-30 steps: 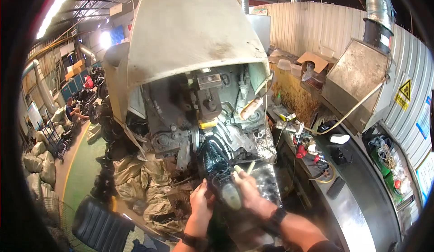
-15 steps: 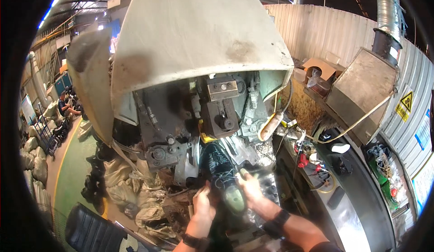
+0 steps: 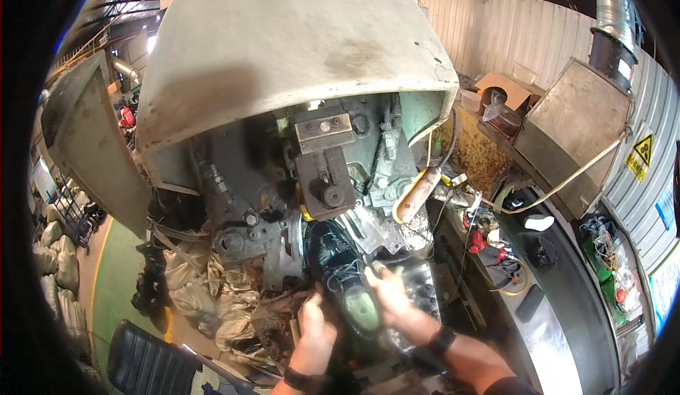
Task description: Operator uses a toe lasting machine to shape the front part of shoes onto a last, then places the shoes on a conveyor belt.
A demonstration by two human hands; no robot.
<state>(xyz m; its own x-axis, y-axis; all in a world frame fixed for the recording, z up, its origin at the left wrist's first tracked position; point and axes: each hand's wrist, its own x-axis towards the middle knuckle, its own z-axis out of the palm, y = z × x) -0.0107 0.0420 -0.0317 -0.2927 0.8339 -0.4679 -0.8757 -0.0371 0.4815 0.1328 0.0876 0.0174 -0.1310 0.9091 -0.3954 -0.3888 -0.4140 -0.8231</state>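
A dark lace-up shoe (image 3: 333, 257) lies lengthwise before me, its far end under the metal head (image 3: 329, 186) of a machine. A pale green rounded block (image 3: 361, 308), apparently a shoe last, fills its near opening. My left hand (image 3: 314, 325) is closed against the near left side of the shoe, thumb up; its other fingers are partly hidden. On the opposite side my right hand (image 3: 393, 297) grips the shoe by the laces, thumb pointing forward. Metal plates (image 3: 372, 228) flank the shoe's far end. Both wrists carry dark bands.
A large pale hood (image 3: 297, 34) overhangs the machine. A worn handle-shaped piece (image 3: 416, 195) hangs from a cable at right. Beyond it runs a dark conveyor belt (image 3: 567, 281) with a shoe on it. Cloth sacks (image 3: 241, 310) and a black chair (image 3: 152, 359) stand left.
My view has turned slightly, so the machine and hood sit farther left in the picture. Both hands keep their hold on the shoe, which stays under the machine head.
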